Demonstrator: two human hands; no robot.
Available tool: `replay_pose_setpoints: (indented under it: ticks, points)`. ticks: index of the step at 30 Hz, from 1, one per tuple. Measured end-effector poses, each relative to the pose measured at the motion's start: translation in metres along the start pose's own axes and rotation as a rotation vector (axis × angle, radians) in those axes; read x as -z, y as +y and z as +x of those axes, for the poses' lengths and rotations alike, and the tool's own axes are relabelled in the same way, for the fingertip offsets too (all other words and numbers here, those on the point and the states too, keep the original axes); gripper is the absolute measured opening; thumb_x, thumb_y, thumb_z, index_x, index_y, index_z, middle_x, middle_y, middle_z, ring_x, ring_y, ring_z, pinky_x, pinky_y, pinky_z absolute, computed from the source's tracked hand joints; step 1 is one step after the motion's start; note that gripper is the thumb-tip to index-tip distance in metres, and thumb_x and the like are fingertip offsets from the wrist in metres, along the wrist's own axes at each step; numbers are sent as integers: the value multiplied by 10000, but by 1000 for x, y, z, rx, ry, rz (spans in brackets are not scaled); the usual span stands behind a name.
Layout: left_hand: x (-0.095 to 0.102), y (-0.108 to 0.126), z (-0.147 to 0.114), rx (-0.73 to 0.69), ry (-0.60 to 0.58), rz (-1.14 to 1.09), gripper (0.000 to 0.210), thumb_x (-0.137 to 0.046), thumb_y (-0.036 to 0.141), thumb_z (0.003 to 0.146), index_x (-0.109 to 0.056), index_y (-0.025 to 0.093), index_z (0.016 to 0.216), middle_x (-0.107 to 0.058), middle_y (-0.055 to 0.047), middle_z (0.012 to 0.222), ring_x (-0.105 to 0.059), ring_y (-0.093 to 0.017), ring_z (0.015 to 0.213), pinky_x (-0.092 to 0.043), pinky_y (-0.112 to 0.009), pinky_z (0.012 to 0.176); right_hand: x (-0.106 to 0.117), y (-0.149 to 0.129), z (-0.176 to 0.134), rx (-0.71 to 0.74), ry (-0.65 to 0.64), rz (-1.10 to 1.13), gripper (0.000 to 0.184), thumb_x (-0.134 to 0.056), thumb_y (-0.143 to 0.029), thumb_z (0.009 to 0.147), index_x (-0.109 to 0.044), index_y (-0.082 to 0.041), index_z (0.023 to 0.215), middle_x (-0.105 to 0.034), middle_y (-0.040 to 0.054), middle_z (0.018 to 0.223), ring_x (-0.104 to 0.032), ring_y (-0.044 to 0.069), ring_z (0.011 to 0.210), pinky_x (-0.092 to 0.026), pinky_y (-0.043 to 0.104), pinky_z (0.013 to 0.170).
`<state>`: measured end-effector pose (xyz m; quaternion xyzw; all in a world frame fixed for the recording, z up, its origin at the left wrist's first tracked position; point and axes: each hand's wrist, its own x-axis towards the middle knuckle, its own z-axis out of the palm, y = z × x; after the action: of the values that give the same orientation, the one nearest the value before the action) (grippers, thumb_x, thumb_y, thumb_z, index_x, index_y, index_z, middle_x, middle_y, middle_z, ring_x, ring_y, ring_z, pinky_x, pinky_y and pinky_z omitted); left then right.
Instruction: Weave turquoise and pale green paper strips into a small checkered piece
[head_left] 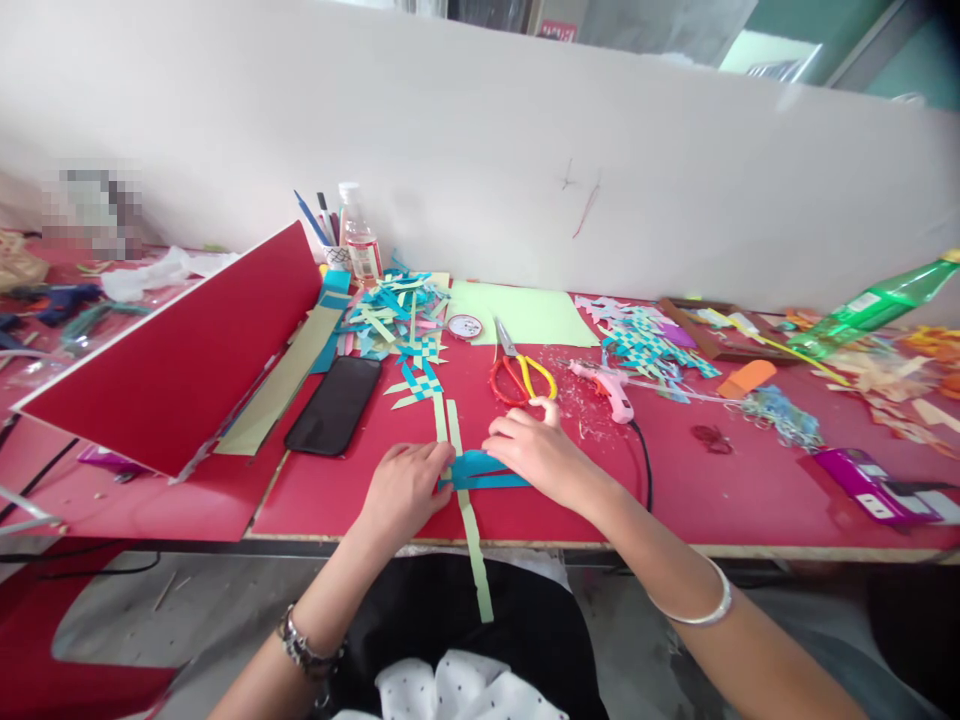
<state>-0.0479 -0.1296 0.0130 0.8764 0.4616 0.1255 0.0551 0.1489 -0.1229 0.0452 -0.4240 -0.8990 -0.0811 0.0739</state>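
Note:
Two blue paper strips (pixel 487 480) lie crosswise over pale green paper strips (pixel 472 535) at the table's front edge; one green strip hangs past the edge. My left hand (pixel 405 487) is closed at the crossing, fingertips pinching the strips' left ends. Fingers bent together, my right hand (pixel 544 450) holds the upper blue strip near its right part; its fingertips partly hide the paper. Just beyond my hands lie small woven blue-and-green pieces (pixel 421 380) and scissors (pixel 517 365) with one red and one yellow handle.
A black phone (pixel 334 405) and a red upright board (pixel 195 360) are on the left. Behind are a strip pile (pixel 390 310), a clear bottle (pixel 361 240) and a green sheet (pixel 525 308). Rightward lie a pink glue gun (pixel 611 388), a purple box (pixel 870 485) and a green bottle (pixel 870 310).

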Motion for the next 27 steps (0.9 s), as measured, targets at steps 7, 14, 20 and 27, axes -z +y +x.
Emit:
replay_pose_setpoints:
  ticks: [7,14,20,27]
  points:
    - [-3,4,1,71,93,-32,170,-504,360,734,-483,192,714,-605,24,634,-566,-143,609,-368,-336,807,3,-16,17,100,268,-138,198,-446,-122,809,-580,-203,688,-593,-18,922,-445,131,871,-89,451,929]
    - [-11,12,2,167,198,88,232,-358,258,823,-547,177,715,-623,-18,634,-566,-141,580,-374,-316,786,8,-24,21,75,441,-71,178,-411,-124,826,-547,-239,821,-558,-3,1044,-449,145,951,-144,435,908]
    - [-9,12,2,187,196,88,337,-306,272,854,-517,172,611,-580,-12,561,-539,-125,541,-374,-259,674,11,-11,-15,-49,315,389,194,-529,-261,746,-461,-191,914,-532,60,915,-480,161,885,-358,295,761]
    - [-9,10,3,197,194,78,371,-293,269,856,-499,170,564,-570,-9,529,-525,-121,514,-366,-251,655,-24,-32,-26,-1,30,337,365,-576,-286,716,-489,-241,1068,-508,56,1090,-450,200,987,-236,383,872]
